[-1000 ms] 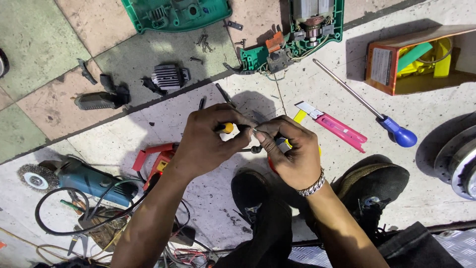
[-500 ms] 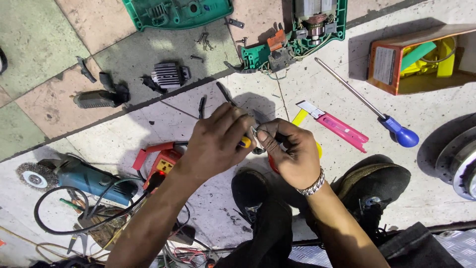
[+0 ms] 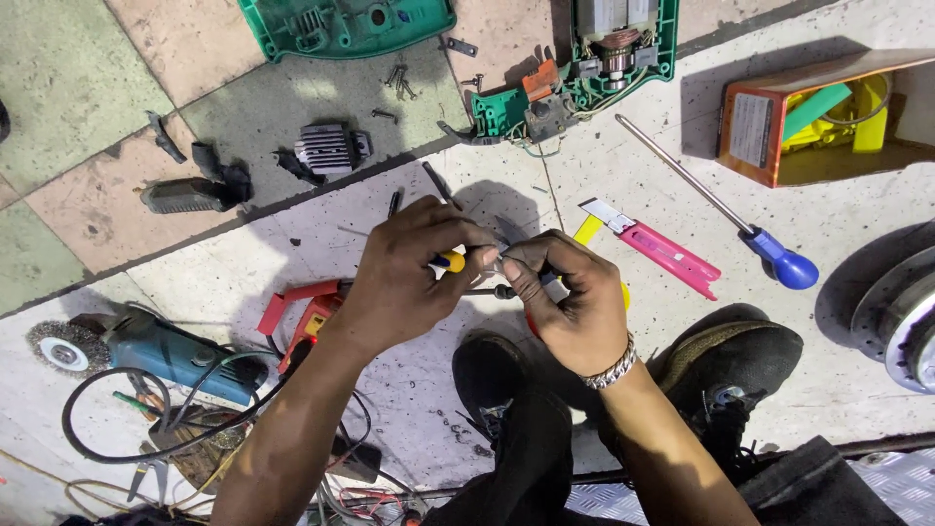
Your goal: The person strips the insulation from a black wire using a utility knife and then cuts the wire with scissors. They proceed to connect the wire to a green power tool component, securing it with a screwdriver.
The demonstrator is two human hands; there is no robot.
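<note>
A repair workshop floor: a gutted green power-tool housing (image 3: 584, 68) at twelve o'clock, an angle grinder (image 3: 146, 351) at eight.

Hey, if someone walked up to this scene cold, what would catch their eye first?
The two hands meeting at the centre: the left hand and right hand pinch a small part together over the floor. Above them lies an opened green tool casing with its motor bared. Right of the hands, a pink utility knife and a blue-handled screwdriver stand out.
</note>
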